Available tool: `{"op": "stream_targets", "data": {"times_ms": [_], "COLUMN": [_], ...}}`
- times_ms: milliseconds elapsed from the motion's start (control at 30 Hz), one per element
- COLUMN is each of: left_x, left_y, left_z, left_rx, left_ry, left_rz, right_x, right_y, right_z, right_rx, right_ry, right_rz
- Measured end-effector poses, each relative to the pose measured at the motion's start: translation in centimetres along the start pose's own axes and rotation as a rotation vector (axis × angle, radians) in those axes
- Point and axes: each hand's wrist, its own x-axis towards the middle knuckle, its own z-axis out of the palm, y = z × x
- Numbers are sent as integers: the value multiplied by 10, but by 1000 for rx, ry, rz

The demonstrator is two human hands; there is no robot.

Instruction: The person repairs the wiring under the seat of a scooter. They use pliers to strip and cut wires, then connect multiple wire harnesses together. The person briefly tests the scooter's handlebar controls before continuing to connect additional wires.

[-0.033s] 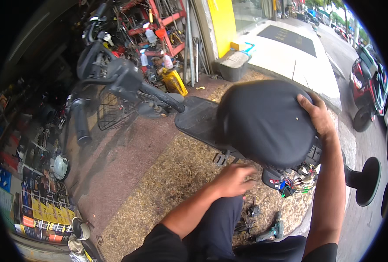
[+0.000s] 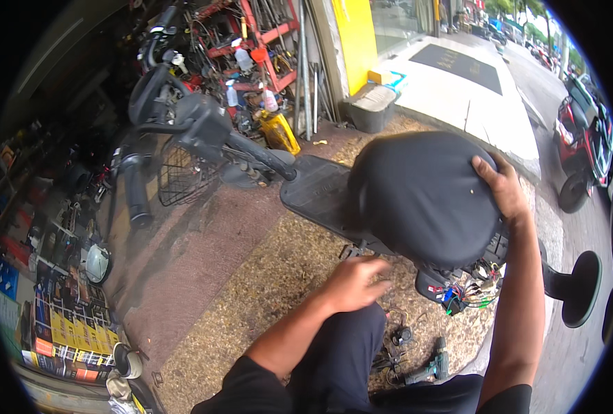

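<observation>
A black padded scooter seat (image 2: 427, 196) sits over the frame of an electric scooter (image 2: 324, 190). My right hand (image 2: 501, 185) grips the seat's rear right edge, its thumb lying on the cover. In front of the seat, above my knee, my left hand (image 2: 355, 281) is half curled, with its fingertips apart and nothing visible between them. Below the seat's near edge, a bundle of coloured wires and connectors (image 2: 462, 293) hangs out beside a black housing. On the ground by my legs lie a green cordless drill (image 2: 436, 362) and a small dark round part with cables (image 2: 402, 336).
The scooter's handlebar grip (image 2: 136, 193) and wire basket (image 2: 179, 176) stand to the left. Behind are a red tool rack (image 2: 275, 41), a yellow jug (image 2: 279, 132) and a grey bin (image 2: 371, 108). Boxes (image 2: 79, 334) are stacked at left. A red scooter (image 2: 586, 148) is parked at right.
My left hand has drawn slightly left, away from the seat, and its fingers are more curled. My right hand stays on the seat. The whole view has shifted a little.
</observation>
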Motion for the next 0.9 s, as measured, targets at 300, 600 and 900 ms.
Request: {"op": "stream_targets", "data": {"times_ms": [300, 600, 900], "left_x": [-50, -56, -83], "left_y": [70, 89, 70], "left_z": [-211, -249, -265], "left_rx": [460, 1302, 1092], "left_ry": [913, 855, 740], "left_rz": [542, 13, -60], "right_x": [-24, -50, -76], "right_y": [-1, -9, -27], "right_z": [8, 12, 18], "right_rx": [234, 260, 179], "right_ry": [-13, 34, 78], "right_rz": [-77, -144, -90]}}
